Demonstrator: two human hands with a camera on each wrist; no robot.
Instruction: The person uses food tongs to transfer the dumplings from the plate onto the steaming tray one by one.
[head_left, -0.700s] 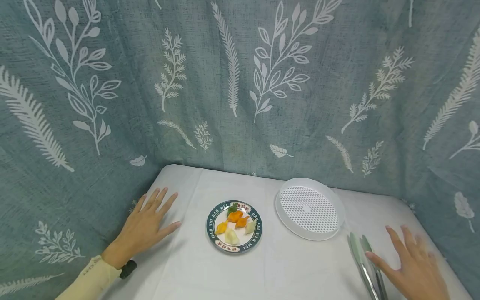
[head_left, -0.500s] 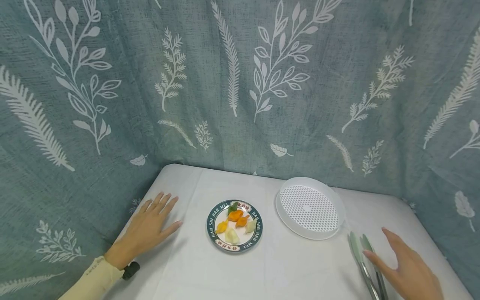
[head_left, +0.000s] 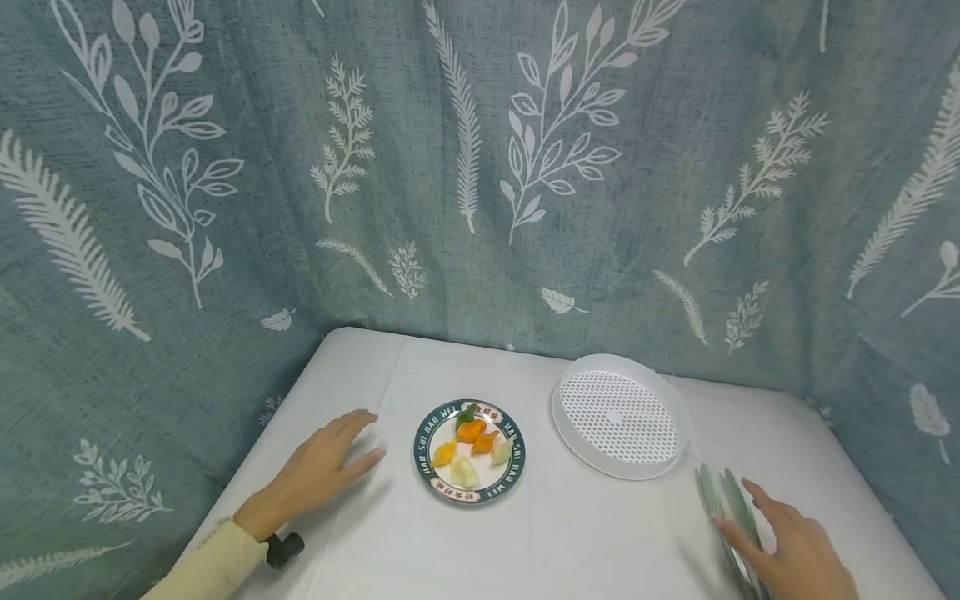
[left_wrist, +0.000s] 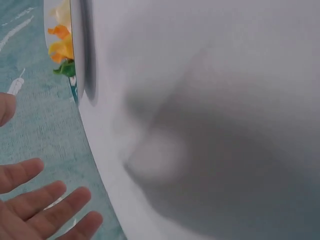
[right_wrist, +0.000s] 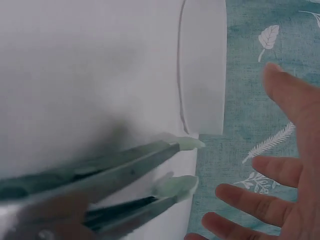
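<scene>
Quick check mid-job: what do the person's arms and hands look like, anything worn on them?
The left hand is bare, without a glove; its arm wears a pale cream sleeve with faint greyish marks near the cuff, and a small black object sits at the wrist. The right hand is ungloved too; its sleeve is out of view.

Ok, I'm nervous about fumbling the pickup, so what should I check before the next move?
1. Tongs close to the right hand: ok, the hand overlaps them in the head view.
2. Right thumb and fingers spread for a grip: ok.
3. Tongs gripped: not ok, no fingers are curled round them.
4. Tong tips apart: ok, a gap shows between them.
5. Colored pieces all on the plate: ok.
6. Left hand apart from the plate: ok, it is to the plate's left.
</scene>
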